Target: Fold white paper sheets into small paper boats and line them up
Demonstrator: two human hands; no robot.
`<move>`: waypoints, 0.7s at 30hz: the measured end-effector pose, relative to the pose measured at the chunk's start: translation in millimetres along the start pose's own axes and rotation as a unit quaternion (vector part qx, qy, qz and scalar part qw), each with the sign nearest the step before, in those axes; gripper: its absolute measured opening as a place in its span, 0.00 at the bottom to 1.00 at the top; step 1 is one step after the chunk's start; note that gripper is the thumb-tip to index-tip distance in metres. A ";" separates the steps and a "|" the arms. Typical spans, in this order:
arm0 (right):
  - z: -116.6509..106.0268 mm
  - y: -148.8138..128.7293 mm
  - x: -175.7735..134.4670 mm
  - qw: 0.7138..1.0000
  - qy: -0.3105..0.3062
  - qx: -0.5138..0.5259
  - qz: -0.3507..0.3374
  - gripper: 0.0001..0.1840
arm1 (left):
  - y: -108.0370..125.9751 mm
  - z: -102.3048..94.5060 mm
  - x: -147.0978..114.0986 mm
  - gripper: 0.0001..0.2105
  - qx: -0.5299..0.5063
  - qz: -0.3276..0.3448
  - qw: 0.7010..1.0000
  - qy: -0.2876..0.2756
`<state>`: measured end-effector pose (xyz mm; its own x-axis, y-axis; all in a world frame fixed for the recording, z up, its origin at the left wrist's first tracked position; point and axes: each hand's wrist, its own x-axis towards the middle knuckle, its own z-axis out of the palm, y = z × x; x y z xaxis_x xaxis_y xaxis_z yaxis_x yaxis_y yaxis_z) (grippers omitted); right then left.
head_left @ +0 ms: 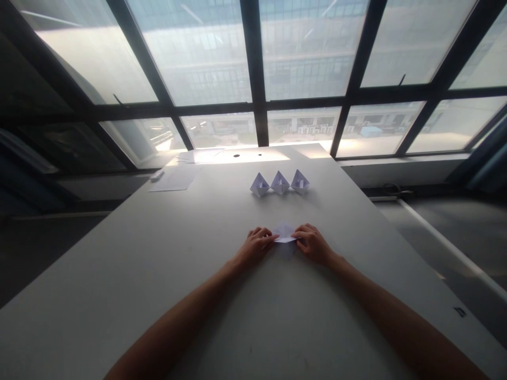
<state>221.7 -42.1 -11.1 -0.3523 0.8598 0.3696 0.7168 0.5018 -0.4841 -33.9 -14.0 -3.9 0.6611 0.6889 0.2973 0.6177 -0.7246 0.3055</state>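
Note:
A partly folded sheet of white paper point(284, 232) lies at the middle of the white table, between my two hands. My left hand point(259, 241) pinches its left corner between thumb and fingers. At the opposite corner, my right hand point(312, 243) grips the paper the same way. The paper's upper part stands up a little behind a crease that runs from hand to hand. Farther back, three folded paper shapes stand in a row: a left one point(260, 186), a middle one point(280, 183) and a right one point(300, 182). They look like small boats with pointed tops.
The white table point(190, 274) reaches toward large dark-framed windows point(259, 100). Flat white sheets point(176, 178) lie at its far left, with a small white object point(157, 176) beside them. A dark mark point(460, 312) shows near the right edge. Two holes are in the tabletop's far end.

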 end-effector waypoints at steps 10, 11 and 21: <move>3.0 -0.8 1.8 0.998 0.037 0.027 0.034 0.15 | -4.7 5.5 5.0 0.12 -0.086 -0.034 0.995 0.038; 5.2 -1.1 2.2 0.997 0.050 0.033 0.045 0.14 | -4.0 6.0 5.3 0.11 -0.090 -0.044 0.994 0.039; 15.4 -9.0 2.8 0.988 0.062 -0.055 0.127 0.09 | 5.4 7.7 4.5 0.14 0.030 -0.133 0.990 0.030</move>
<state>205.0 -42.8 -17.9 -0.0810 0.9353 0.3446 0.8357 0.2521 -0.4878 -24.3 -15.0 -7.9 0.4460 0.8542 0.2672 0.7918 -0.5158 0.3270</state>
